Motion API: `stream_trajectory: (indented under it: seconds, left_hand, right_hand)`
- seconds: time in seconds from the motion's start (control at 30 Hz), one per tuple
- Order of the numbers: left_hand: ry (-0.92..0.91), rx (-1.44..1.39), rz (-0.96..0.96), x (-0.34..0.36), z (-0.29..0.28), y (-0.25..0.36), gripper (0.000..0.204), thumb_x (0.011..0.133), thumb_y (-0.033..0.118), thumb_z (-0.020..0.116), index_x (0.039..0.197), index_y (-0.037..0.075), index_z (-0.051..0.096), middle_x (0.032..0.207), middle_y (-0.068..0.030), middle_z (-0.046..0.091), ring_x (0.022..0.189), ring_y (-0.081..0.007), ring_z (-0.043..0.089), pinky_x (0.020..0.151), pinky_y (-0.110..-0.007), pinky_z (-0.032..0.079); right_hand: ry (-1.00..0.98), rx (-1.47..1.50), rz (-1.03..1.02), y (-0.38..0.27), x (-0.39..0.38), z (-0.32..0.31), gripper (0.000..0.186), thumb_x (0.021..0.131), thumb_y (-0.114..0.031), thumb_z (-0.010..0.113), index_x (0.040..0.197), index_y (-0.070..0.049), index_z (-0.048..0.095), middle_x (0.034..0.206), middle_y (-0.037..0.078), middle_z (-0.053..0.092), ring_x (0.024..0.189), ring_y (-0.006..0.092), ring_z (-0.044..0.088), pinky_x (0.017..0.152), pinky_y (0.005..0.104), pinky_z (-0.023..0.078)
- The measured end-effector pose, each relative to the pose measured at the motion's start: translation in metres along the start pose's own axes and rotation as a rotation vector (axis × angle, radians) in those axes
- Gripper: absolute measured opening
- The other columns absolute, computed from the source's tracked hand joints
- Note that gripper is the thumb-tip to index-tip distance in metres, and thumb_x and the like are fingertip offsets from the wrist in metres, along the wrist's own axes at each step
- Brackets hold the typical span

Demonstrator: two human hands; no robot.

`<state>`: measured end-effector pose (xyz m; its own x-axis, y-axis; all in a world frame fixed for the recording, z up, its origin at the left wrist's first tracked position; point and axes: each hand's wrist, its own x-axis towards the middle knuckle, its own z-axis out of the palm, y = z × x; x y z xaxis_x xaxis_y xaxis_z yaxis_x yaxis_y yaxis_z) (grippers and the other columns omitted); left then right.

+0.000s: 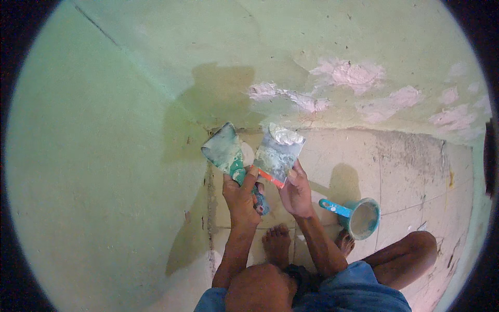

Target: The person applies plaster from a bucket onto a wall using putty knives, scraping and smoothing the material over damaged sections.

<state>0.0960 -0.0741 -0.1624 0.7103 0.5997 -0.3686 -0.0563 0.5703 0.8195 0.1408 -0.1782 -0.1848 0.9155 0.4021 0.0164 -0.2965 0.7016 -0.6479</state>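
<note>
My left hand (240, 203) is closed round the green, paint-smeared handle of a putty knife (222, 147). Its wide blade points away from me and looks coated with dried filler. My right hand (296, 191) grips a flat rectangular scraper (275, 159) with an orange-red strip along its near edge. A lump of wet white putty (285, 134) sits on the scraper's far end. Both tools are held side by side above the floor, and my left fingers are close to the red strip; whether they touch it I cannot tell.
A blue-green dipper (375, 221) with a blue handle stands on the tiled floor (405, 187) by my right foot. Whitish putty patches (353, 75) mark the green wall (291, 36) ahead. Another green wall (104, 197) rises close on my left.
</note>
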Motion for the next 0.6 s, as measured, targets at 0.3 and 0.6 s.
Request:
stream_trajectory:
  seconds: [0.3,0.6]
  left_hand:
    - [0.026,0.208,-0.016,-0.012,0.004,0.014,0.029,0.085,0.003,0.065,0.109,0.005,0.049,0.084,-0.0036,0.059,0.059,-0.0083,0.054,0.047,-0.022,0.044]
    - [0.196,0.511,0.156,-0.061,-0.055,0.002,0.029,0.087,0.004,0.060,0.110,0.003,0.042,0.076,-0.0066,0.057,0.059,-0.0119,0.055,0.051,-0.025,0.045]
  right_hand:
    - [-0.063,-0.187,-0.071,0.001,0.011,-0.018,0.085,0.081,-0.031,0.071,0.144,0.002,0.024,0.139,0.019,0.043,0.130,0.0306,0.045,0.103,0.0412,0.042]
    - [0.476,-0.305,-0.524,0.069,0.106,0.009,0.078,0.082,0.000,0.069,0.145,-0.002,0.023,0.144,0.016,0.030,0.128,0.0292,0.039,0.102,0.0377,0.040]
